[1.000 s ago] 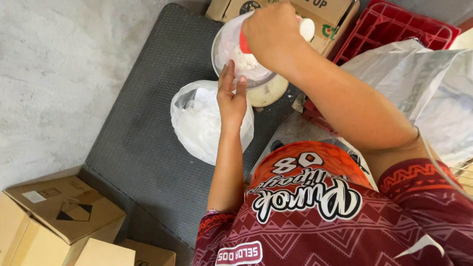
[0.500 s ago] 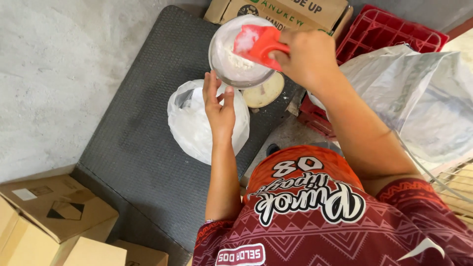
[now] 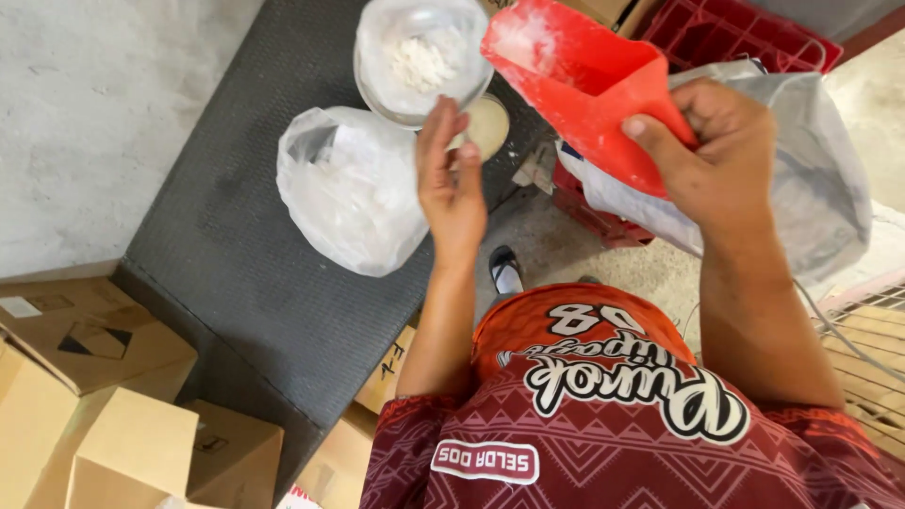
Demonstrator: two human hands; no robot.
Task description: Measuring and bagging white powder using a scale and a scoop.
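Note:
My right hand grips a red plastic scoop, dusted with white powder, held up over a large grey sack at the right. My left hand is raised with fingers together, its fingertips at the rim of a clear bag-lined bowl that holds white powder. A tied clear plastic bag of white powder lies just left of that hand on the dark rubber mat.
A red plastic crate stands behind the sack. Cardboard boxes are stacked at the lower left, and more boxes sit at the top edge. Grey concrete floor lies to the left. My foot shows below the mat's edge.
My right hand has lifted the red scoop away from the bowl and swung it right, over the sack. My left hand stays at the bowl's rim. The view has moved closer.

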